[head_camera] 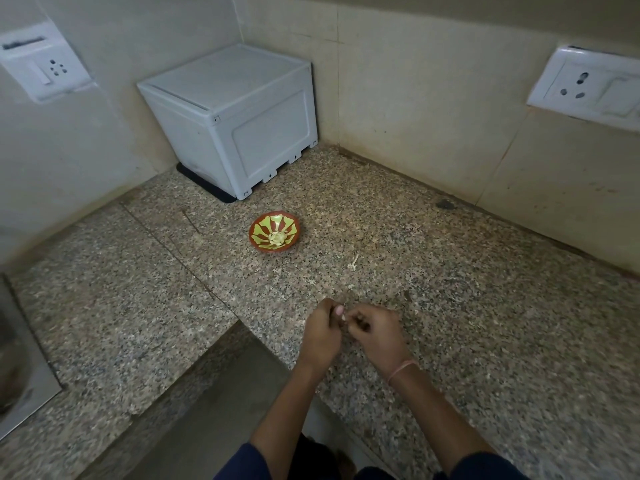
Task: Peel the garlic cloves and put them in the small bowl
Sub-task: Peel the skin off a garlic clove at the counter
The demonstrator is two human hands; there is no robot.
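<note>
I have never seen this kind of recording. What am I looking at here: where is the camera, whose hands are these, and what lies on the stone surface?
There is no machine: one camera worn on a person's head looks down at their two bare hands. The left hand and the right hand together pinch a small white garlic clove, apparently peeling it. On the speckled granite counter stands a small red-and-yellow painted bowl with pale peeled cloves inside. A white stalk scrap lies near it, and a white plastic box stands in the corner.

The small bowl (pixel 259 230), red with yellow rays, stands upright, pale garlic cloves (pixel 277 238) heaped inside.
</note>
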